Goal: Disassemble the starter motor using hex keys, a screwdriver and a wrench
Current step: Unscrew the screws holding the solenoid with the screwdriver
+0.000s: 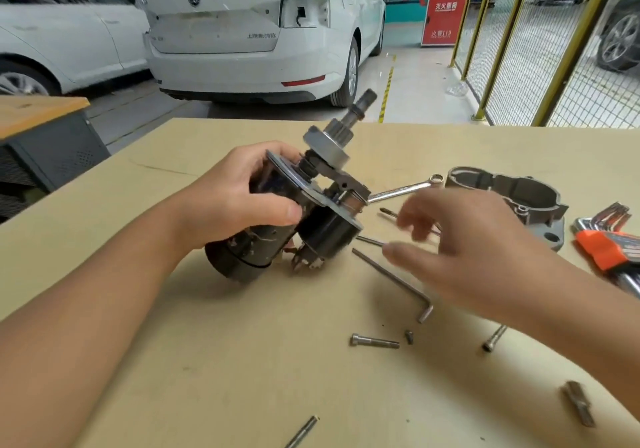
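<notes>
Left hand (242, 191) grips the starter motor (287, 205), tilted, black body scuffed, pinion shaft pointing up; right hand (464, 250) hovers beside it, fingers loose, blurred.

One camera, looking down from the head

We see it all from one camera on the person's head. It looks forward and down at the tan surface (242, 361), from very close. Both arms reach in from the bottom edge, so we look along them. Farther up we see the shop floor, a white car (249, 31) and a yellow fence (512, 38). The wide lens bends the edges.
</notes>
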The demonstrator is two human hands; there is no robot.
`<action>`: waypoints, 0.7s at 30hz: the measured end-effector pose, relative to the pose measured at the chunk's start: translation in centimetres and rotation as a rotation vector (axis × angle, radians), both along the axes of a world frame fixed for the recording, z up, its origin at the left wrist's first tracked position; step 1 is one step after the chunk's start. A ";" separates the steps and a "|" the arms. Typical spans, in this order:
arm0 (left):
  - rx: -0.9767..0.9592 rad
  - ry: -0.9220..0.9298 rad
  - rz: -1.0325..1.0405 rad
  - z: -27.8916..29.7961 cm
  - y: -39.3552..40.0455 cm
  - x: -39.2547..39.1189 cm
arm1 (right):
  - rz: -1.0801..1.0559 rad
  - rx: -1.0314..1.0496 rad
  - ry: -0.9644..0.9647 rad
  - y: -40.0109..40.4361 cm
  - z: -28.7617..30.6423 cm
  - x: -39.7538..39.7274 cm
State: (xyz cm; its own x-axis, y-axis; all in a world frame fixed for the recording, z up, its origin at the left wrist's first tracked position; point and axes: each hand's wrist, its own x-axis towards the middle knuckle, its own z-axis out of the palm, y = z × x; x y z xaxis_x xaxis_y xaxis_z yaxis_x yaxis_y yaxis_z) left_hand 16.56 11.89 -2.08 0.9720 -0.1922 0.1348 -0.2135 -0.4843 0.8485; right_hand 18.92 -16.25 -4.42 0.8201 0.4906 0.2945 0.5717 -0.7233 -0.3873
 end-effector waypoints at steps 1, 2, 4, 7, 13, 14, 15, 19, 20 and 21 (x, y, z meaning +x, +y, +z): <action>0.016 0.009 0.005 0.0 0.2 0.0 | -0.004 -0.132 0.030 -0.2 -0.2 -0.4; 0.031 0.020 0.007 0.0 0.3 0.0 | -0.011 -0.252 0.059 -0.2 -0.4 -0.7; 0.022 0.066 -0.005 0.1 0.2 0.2 | -0.036 -0.398 0.110 -0.2 -0.6 -1.1; -0.010 0.102 0.002 0.1 0.2 0.4 | -0.038 -0.454 0.173 -0.1 -0.5 -1.3; -0.073 0.107 0.002 0.4 0.0 0.2 | 0.032 -0.570 0.013 0.4 -1.0 -2.1; -0.089 0.102 -0.005 0.5 0.1 0.2 | 0.033 -0.588 -0.032 0.4 -1.0 -2.3; -0.102 0.092 -0.011 0.5 0.1 0.2 | 0.029 -0.601 -0.061 0.3 -1.0 -2.5; -0.106 0.053 -0.046 0.6 0.0 0.2 | 0.028 -0.603 -0.075 0.2 0.0 -2.9; -0.100 0.051 -0.055 0.7 -0.1 0.1 | 0.027 -0.603 -0.050 0.2 0.4 -2.9; -0.094 0.049 -0.063 0.7 -0.2 0.1 | 0.024 -0.599 -0.012 0.2 0.7 -2.8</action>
